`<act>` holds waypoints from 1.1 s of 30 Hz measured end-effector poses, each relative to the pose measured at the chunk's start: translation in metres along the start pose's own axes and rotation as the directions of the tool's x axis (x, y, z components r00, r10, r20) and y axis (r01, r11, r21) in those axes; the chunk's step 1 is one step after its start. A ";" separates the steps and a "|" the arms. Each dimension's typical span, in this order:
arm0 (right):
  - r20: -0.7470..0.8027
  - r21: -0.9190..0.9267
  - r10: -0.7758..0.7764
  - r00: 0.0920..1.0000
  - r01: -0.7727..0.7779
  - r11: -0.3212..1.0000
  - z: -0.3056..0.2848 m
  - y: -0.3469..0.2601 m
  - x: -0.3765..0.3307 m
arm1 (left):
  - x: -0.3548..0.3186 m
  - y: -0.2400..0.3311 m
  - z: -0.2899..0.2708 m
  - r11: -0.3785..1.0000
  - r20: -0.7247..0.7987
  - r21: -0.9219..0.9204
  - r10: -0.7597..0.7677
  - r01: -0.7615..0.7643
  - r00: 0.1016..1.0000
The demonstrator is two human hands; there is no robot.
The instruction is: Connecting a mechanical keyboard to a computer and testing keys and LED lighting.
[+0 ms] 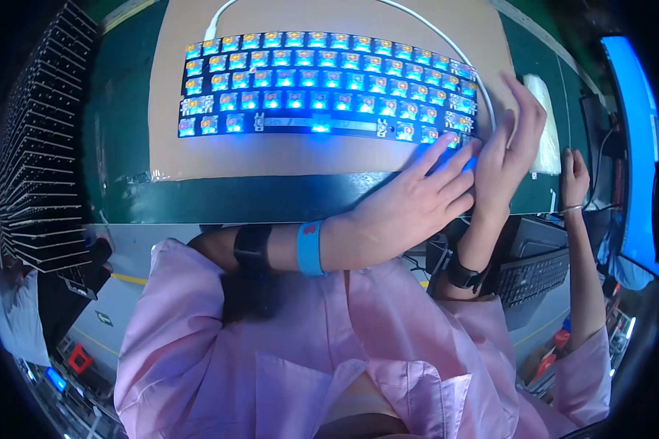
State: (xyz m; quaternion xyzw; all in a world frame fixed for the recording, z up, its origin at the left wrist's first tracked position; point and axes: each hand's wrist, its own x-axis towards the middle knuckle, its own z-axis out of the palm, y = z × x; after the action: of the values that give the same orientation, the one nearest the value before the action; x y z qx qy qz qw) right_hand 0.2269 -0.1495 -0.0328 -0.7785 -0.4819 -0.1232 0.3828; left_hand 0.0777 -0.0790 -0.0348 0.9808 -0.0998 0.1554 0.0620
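A keyboard circuit board without keycaps (322, 80) lies on a brown board, its rows of clear switches lit blue. My left hand (414, 201) reaches across with fingers stretched and apart, the tips at the board's lower right corner. Whether they press a switch cannot be made out. My right hand (507, 150) stands beside that corner, fingers extended upward, holding nothing visible. A white cable (454, 45) plugs in at the top left, arches over the board and runs down behind my right hand.
The brown board (220, 157) rests on a green tabletop (241, 199). Left stands a tall stack of dark panels (40, 139). At the right are a pale wrapped bundle (542, 124), a co-worker's hand (575, 175), a lit monitor (633, 146) and a black keyboard (534, 278).
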 end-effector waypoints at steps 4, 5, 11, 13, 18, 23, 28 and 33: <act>-0.180 -0.009 -0.001 0.984 -0.001 1.000 0.004 0.000 -0.002 | 0.000 0.001 0.001 0.999 0.000 0.042 0.012 -0.012 1.000; -0.186 -0.016 -0.007 0.983 0.004 1.000 0.005 0.000 -0.002 | 0.000 0.001 0.001 0.999 0.001 0.046 0.013 -0.013 1.000; -0.105 -0.027 0.052 0.993 -0.056 0.998 0.001 -0.007 0.010 | -0.001 0.000 0.001 0.999 0.025 0.046 0.026 -0.027 0.999; 0.161 -0.141 0.137 0.977 -0.115 0.983 -0.004 -0.009 0.015 | -0.001 0.001 0.002 0.999 0.009 0.033 0.018 -0.018 1.000; 0.063 0.159 0.149 0.987 -0.157 0.975 0.002 -0.008 0.014 | -0.002 0.001 0.001 0.997 0.034 0.070 0.029 -0.031 0.999; 0.103 -0.039 0.011 0.995 -0.007 0.999 0.004 0.000 0.007 | -0.001 0.001 0.002 0.998 0.031 0.054 0.024 -0.026 0.999; 0.086 0.013 0.103 0.991 -0.105 0.994 0.001 -0.003 0.009 | -0.002 -0.001 0.001 0.997 0.017 0.069 0.021 -0.022 1.000; 0.009 -0.008 0.121 0.993 -0.121 0.993 0.003 -0.009 0.009 | -0.002 0.000 0.000 0.997 0.002 0.070 0.018 -0.018 1.000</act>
State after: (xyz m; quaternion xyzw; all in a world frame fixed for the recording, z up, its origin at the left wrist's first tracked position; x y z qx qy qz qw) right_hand 0.2231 -0.1395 -0.0253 -0.8084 -0.4351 -0.0979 0.3841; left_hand 0.0761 -0.0788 -0.0351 0.9816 -0.1033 0.1587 0.0263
